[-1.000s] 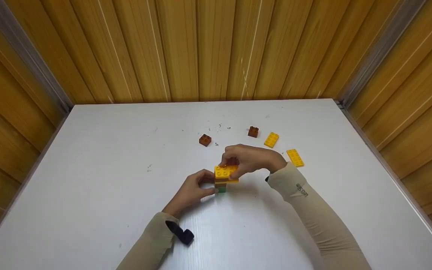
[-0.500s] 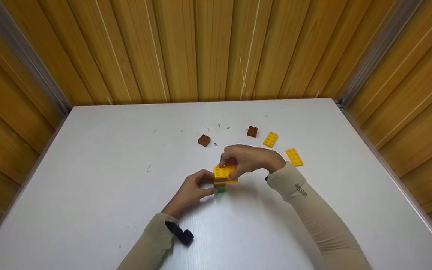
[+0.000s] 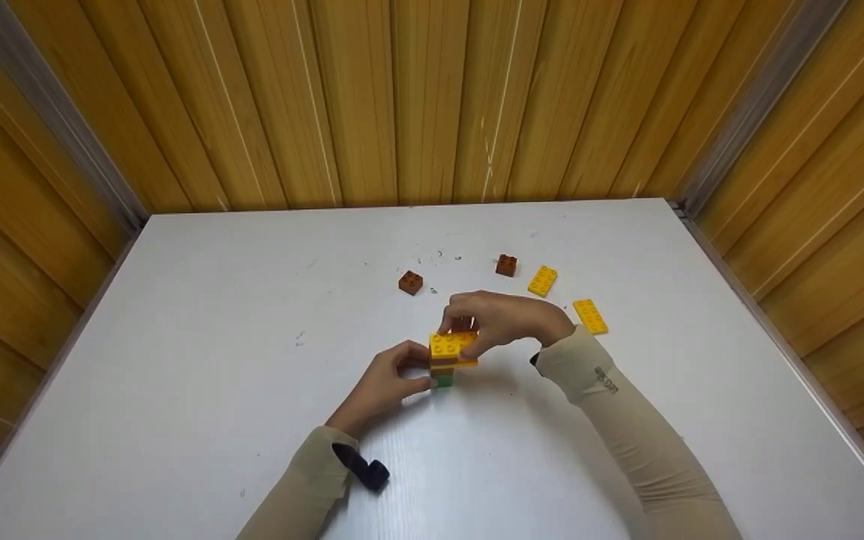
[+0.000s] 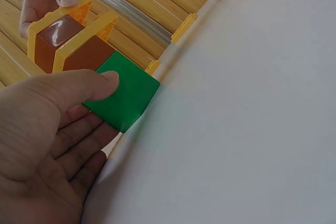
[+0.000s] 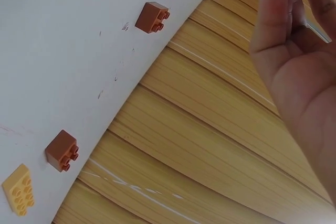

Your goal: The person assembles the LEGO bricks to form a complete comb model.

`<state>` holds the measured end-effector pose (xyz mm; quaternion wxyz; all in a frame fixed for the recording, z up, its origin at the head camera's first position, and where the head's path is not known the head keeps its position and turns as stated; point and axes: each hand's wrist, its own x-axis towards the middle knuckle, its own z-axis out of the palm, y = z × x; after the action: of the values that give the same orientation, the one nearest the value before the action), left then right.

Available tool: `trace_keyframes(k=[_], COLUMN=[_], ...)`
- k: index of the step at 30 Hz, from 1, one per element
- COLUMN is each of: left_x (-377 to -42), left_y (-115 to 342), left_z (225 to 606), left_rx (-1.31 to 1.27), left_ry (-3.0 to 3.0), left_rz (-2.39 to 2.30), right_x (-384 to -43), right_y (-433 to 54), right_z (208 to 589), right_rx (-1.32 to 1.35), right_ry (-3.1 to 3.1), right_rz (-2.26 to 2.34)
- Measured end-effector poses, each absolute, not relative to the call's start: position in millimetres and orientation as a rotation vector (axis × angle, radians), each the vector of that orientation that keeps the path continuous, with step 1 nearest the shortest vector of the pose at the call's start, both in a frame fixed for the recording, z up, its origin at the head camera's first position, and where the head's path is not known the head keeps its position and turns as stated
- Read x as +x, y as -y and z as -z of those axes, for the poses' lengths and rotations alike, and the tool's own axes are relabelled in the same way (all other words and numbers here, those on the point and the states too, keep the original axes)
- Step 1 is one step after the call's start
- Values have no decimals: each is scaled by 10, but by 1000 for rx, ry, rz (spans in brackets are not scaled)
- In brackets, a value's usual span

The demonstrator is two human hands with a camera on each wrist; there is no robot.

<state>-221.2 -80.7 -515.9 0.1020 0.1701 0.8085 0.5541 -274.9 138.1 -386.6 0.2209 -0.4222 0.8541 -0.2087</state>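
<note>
A small tower of toy building bricks stands upright between my hands. At its foot is a green brick [image 4: 134,87], then a lower brown brick [image 4: 86,55], a yellow plate [image 4: 80,35] and an upper brown brick [image 4: 48,55]. A second yellow plate [image 3: 444,343] caps it, its studs facing up. My left hand [image 3: 381,381] holds the tower low, thumb on the green brick and fingers behind. From above, my right hand [image 3: 503,319] pinches the top plate's right part, covering some studs. Both plates stick out rightward past the green brick.
Beyond the hands, a brown brick [image 3: 410,283] and another brown brick [image 3: 506,265] lie on the white table [image 3: 214,337]. A loose yellow plate [image 3: 542,280] and another loose yellow plate [image 3: 590,316] are to the right. Ribbed wood-coloured walls [image 3: 432,97] rise behind the table and at its sides.
</note>
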Motion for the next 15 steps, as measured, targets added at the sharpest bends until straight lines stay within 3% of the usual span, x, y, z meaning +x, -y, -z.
trace_keyframes(k=[15], left_x=[-2216], left_y=[817], left_z=[5162], left_rx=[488], left_ry=[-2364], left_rz=[-1645], right_x=[-2753], right_y=[-1411], right_z=[3854], right_rx=[-1240], right_ry=[-2341], right_rz=[562])
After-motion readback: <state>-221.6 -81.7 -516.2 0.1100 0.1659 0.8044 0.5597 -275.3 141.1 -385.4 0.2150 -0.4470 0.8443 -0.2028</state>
